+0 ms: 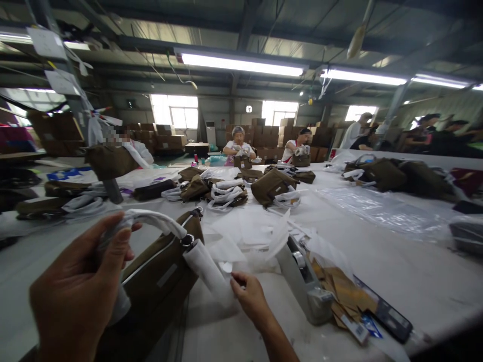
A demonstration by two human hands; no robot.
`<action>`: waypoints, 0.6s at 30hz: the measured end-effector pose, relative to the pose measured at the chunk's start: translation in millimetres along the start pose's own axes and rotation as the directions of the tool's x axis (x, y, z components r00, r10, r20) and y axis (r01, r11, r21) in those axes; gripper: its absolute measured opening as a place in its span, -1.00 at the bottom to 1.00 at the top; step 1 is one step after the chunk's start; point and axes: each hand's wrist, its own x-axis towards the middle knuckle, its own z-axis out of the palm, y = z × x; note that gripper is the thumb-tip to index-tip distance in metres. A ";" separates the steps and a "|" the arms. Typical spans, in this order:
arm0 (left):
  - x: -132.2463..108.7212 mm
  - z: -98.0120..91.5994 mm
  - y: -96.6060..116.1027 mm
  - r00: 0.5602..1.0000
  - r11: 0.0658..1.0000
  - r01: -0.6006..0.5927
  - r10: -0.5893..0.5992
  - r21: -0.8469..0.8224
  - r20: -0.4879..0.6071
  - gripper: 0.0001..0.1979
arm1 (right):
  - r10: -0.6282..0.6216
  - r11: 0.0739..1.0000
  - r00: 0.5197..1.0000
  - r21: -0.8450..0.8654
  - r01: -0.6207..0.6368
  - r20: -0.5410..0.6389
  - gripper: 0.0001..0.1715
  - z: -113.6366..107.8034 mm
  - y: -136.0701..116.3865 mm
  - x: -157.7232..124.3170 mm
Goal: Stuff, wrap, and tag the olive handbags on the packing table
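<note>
An olive-brown handbag [162, 281] stands tilted in front of me, its arched handle [158, 219] wrapped in white. My left hand [81, 281] is closed around that wrapped handle on the left. From the ring at the bag's right end hangs a strap in white wrapping [206, 269]. Beside its lower part, my right hand [251, 296] pinches thin white wrapping, with thumb and forefinger together. A small white piece [226, 267] shows just past those fingertips. To the right of this hand stands a grey tape dispenser [302, 281].
Brown cardboard tags [339, 291] and a dark phone [388, 311] lie right of the dispenser. Several brown bags [273, 187] with wrapped handles cover the table's far side. Clear plastic sheets [381, 211] lie at right. Co-workers [238, 146] sit across the table.
</note>
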 end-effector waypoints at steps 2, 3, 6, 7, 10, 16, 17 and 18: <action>-10.7 6.8 15.5 1.000 1.000 -0.007 0.007 -0.027 0.007 -0.55 | 0.007 0.993 0.999 0.116 -0.003 -0.033 -0.62 -11.9 -5.6 -15.2; -15.3 10.5 19.6 0.999 1.000 -0.004 0.005 -0.028 0.044 -0.55 | 0.008 0.986 0.998 0.166 0.002 -0.060 -0.57 -18.2 -9.4 -20.1; -26.2 24.3 18.4 0.943 0.998 0.067 -0.061 -0.007 0.328 -0.47 | 0.019 0.936 0.985 0.349 0.043 -0.172 -0.51 -37.4 -22.8 -27.7; -28.8 29.7 15.4 0.896 0.996 0.094 -0.086 0.004 0.437 -0.43 | 0.033 0.907 0.977 0.417 0.060 -0.213 -0.51 -43.4 -27.3 -29.1; -33.0 45.4 7.7 0.773 0.996 0.092 -0.083 0.019 0.629 -0.32 | 0.065 0.836 0.947 0.536 0.121 -0.315 -0.52 -58.0 -41.3 -33.8; -34.5 58.5 13.5 0.485 0.979 0.162 0.027 -0.121 0.874 0.09 | -0.142 0.869 0.912 0.393 0.300 -0.384 -0.69 -54.3 -82.1 -47.7; -35.7 58.6 14.8 0.451 0.975 0.173 0.045 -0.136 0.891 0.12 | -0.169 0.876 0.909 0.365 0.315 -0.380 -0.71 -49.3 -88.5 -49.6; -37.1 58.4 15.5 0.452 0.977 0.165 0.050 -0.138 0.891 0.12 | -0.187 0.879 0.908 0.349 0.325 -0.375 -0.73 -44.2 -93.2 -51.1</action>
